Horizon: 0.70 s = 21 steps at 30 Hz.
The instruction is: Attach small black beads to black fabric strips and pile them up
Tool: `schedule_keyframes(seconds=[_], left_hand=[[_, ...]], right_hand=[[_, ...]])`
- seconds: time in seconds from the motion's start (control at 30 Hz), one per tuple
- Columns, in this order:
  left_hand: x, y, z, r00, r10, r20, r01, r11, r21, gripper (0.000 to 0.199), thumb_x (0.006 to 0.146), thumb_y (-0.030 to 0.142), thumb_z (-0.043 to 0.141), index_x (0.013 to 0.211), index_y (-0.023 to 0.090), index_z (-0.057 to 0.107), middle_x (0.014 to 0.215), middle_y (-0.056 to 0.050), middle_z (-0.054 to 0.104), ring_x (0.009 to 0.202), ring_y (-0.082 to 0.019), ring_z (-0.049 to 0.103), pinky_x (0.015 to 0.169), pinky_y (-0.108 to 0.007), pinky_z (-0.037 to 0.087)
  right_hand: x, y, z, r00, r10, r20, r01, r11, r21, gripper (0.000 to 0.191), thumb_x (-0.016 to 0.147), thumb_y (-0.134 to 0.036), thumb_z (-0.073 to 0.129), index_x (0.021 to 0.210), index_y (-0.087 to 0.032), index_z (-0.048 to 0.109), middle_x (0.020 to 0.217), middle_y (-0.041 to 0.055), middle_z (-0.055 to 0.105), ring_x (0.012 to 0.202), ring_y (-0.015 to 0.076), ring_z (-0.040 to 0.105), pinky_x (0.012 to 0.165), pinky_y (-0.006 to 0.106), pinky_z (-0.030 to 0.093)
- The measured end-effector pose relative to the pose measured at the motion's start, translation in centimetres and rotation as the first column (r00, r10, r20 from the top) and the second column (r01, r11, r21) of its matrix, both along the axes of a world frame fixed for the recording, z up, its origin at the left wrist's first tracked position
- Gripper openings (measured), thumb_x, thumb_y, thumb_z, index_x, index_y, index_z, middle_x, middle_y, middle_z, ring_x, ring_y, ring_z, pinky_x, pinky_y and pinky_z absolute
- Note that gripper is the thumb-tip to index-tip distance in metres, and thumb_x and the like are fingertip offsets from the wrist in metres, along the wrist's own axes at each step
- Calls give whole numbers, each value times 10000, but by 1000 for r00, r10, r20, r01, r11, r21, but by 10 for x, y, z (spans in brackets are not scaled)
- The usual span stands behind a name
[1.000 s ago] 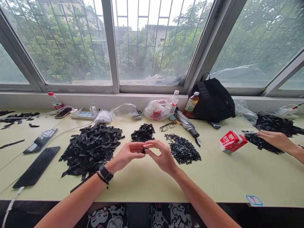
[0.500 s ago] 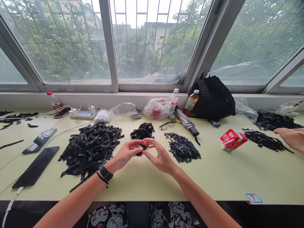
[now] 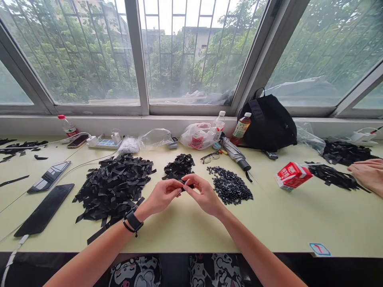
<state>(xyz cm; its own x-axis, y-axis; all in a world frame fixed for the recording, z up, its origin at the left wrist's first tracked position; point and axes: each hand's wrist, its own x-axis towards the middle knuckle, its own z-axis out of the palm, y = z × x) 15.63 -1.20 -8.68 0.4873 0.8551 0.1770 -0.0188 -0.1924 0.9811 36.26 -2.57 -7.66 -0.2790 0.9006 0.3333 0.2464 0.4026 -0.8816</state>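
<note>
My left hand (image 3: 163, 196) and my right hand (image 3: 202, 194) meet over the middle of the table, fingertips touching. Between them they pinch a small black piece (image 3: 186, 186), mostly covered by the fingers. Just behind the hands lies a small heap of black pieces (image 3: 179, 164). A large pile of black fabric strips (image 3: 115, 187) spreads to the left, close to my left wrist. On the right, beyond my right hand, is a pile of small black rings (image 3: 231, 186).
A red and white carton (image 3: 291, 175) stands at the right, near black strips (image 3: 332, 176) and another person's hand (image 3: 369, 175). Glasses (image 3: 210, 157), a folded umbrella (image 3: 236, 153) and a black bag (image 3: 267, 121) lie farther back. Phones (image 3: 49, 176) are at the left.
My hands have drawn closer together, the left one moving slightly right, and the fingers have closed more around the black piece. The other person's hand has shifted a little.
</note>
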Motion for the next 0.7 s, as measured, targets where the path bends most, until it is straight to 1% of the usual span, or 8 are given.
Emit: schedule_keyframes(seconds=[0.17,0.27,0.33,0.4,0.47,0.5,0.6,0.7], left_hand=[[-1,-2,-1,992,31,-125,-15,992,126,216,969,331,611,1025,181,757,981,-84,746,888,-203,653,812,-315,512],[-2,-2,-3,989,55,-140,-34,989,147,216,979,339,594,1010,184,741,949,-71,737,851,-187,640,769,-296,500],[-2,0,-5,988,72,-135,-54,989,135,205,976,349,599,1004,186,720,888,-55,718,797,-172,623,732,-286,492],[-2,2,-7,990,82,-115,-71,992,100,196,966,364,618,1003,187,694,841,-40,694,767,-166,616,719,-284,491],[-2,4,-7,994,80,-76,-77,996,48,197,950,376,642,996,187,673,832,-33,677,768,-165,622,729,-289,498],[-2,5,-6,995,78,-55,-77,997,20,201,942,381,655,986,186,665,830,-32,672,769,-165,625,734,-291,500],[-2,7,-3,995,95,4,-95,993,-69,216,913,388,690,962,182,651,822,-31,675,758,-163,626,738,-296,499],[-3,6,2,991,124,43,-116,981,-153,238,893,396,714,960,175,655,855,-46,697,774,-167,633,757,-304,498]], right_hand=[[-7,-9,5,996,48,71,-52,997,63,200,997,-351,590,1152,-248,663,922,32,729,873,198,675,827,350,542],[-7,-10,7,993,66,100,-74,994,84,214,1008,-344,566,1183,-252,647,923,30,739,862,197,684,811,339,544],[0,-6,8,989,29,146,-46,992,117,217,1008,-342,554,1186,-252,642,916,32,739,846,200,688,791,335,544],[15,2,9,967,-92,239,44,979,198,193,1002,-330,542,1122,-243,666,917,44,736,834,209,681,785,341,532],[39,12,11,899,-266,347,161,939,303,192,989,-309,526,1017,-231,699,922,61,735,836,220,669,807,358,512],[54,16,12,857,-330,395,208,925,319,199,979,-307,525,982,-227,707,893,63,733,810,223,663,793,359,504],[96,25,12,758,-408,509,311,912,267,211,938,-323,538,911,-222,722,805,47,720,712,211,639,700,335,479],[123,25,10,732,-396,555,354,916,188,231,893,-365,567,847,-216,737,703,32,681,637,198,603,614,312,448]])
